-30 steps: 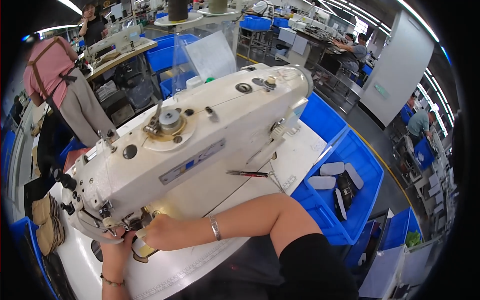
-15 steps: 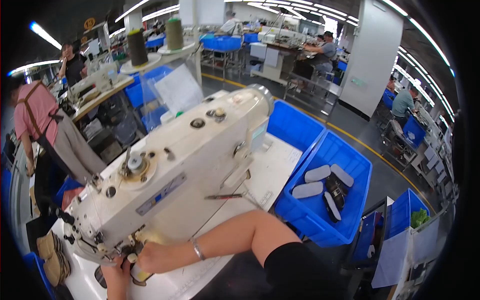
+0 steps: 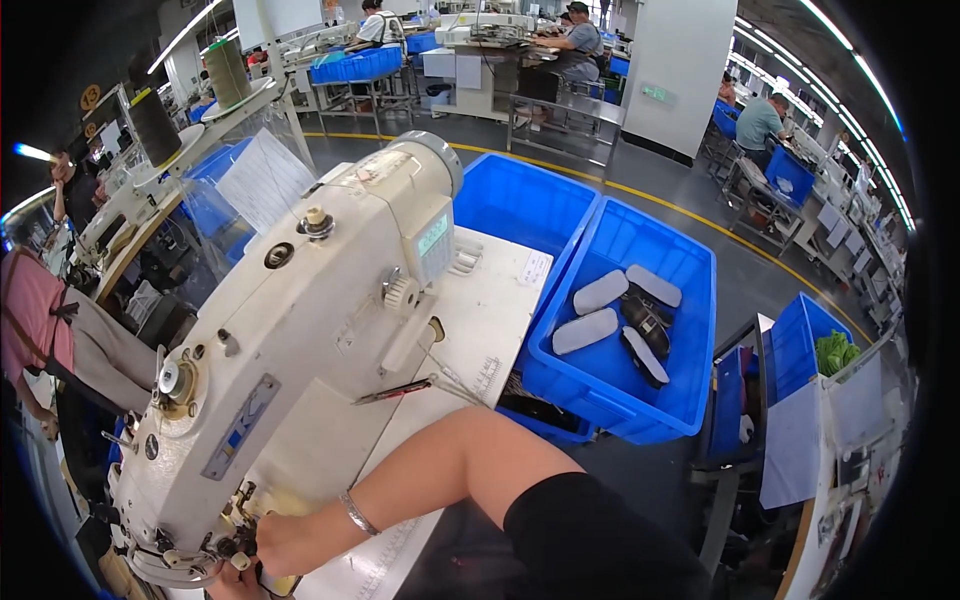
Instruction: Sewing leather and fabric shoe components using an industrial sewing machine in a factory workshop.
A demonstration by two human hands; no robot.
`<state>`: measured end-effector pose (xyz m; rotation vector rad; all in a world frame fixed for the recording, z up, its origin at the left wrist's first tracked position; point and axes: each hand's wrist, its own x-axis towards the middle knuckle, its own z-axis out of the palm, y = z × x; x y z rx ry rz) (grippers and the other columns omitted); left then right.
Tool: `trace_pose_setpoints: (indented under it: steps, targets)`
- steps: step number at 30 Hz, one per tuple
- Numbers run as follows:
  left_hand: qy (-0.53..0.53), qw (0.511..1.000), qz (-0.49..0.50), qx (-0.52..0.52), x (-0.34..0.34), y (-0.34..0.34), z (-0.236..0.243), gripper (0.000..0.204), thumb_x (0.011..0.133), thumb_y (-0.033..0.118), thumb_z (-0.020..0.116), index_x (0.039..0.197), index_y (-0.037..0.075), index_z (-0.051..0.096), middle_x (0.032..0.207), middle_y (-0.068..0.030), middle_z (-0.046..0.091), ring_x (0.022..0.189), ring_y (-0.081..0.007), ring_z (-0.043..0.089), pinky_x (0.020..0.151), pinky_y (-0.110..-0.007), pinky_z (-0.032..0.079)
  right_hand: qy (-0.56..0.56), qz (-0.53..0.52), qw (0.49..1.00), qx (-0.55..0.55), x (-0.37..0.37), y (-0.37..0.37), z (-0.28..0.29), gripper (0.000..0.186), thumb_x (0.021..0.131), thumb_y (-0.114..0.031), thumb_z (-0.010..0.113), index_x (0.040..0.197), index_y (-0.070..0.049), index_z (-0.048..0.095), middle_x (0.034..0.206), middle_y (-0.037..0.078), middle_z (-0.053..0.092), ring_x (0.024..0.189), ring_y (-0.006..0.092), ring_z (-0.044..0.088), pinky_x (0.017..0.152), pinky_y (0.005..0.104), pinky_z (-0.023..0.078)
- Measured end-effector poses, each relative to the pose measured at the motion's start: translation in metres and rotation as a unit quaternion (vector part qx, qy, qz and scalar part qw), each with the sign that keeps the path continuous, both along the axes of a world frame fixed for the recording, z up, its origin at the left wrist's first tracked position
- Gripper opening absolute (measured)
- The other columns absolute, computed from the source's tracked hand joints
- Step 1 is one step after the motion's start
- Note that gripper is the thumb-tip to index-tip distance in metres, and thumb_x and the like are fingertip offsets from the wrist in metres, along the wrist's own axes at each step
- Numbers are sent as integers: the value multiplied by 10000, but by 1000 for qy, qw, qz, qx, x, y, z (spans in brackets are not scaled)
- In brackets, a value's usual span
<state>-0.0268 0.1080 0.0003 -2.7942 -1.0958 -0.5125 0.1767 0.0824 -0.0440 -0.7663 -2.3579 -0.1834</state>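
A white industrial sewing machine (image 3: 310, 310) stands in front of me at the left. My right hand (image 3: 285, 545) is at its needle end, fingers curled inward. Whatever those fingers grip is hidden by the hand and the machine parts. Just below the machine head, my left hand (image 3: 233, 583) shows only in part near the lower edge, close to the right one; its fingers are mostly covered. A slim red and black hand tool (image 3: 393, 391) lies on the white machine table (image 3: 490, 300), beyond my right forearm.
Right of the table, a blue bin (image 3: 655, 405) holds several pale oval pieces (image 3: 586, 331) and dark ones. Another blue bin (image 3: 520, 195) adjoins it. Thread cones (image 3: 228, 75) stand at upper left. A person in pink (image 3: 40, 315) is at the far left.
The view has swung to the right, so the machine and bins appear farther left. Both hands stay at the needle end. The tan stack at lower left has mostly left the picture.
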Motion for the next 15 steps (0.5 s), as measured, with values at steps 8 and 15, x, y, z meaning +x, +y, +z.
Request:
trace_pose_setpoints:
  steps: [8, 15]
  targets:
    - [33, 998, 32, -35, 1, -4, 6, 212, 832, 139, 729, 946, -40, 717, 929, -228, 689, 849, -404, 641, 762, -451, 520, 4, -6, 1000, 11, -5, 0, -1, 146, 570, -183, 708, 531, -63, 633, 521, 101, 600, 494, 291, 614, 420, 401, 472]
    - [4, 1000, -2, -25, -7, -3, -3, 181, 853, 142, 690, 943, -11, 727, 915, -227, 688, 859, -415, 635, 795, -466, 513, -13, -27, 999, 15, -26, 18, -27, 131, 611, -188, 669, 569, -66, 650, 590, 114, 642, 557, 282, 648, 480, 414, 506]
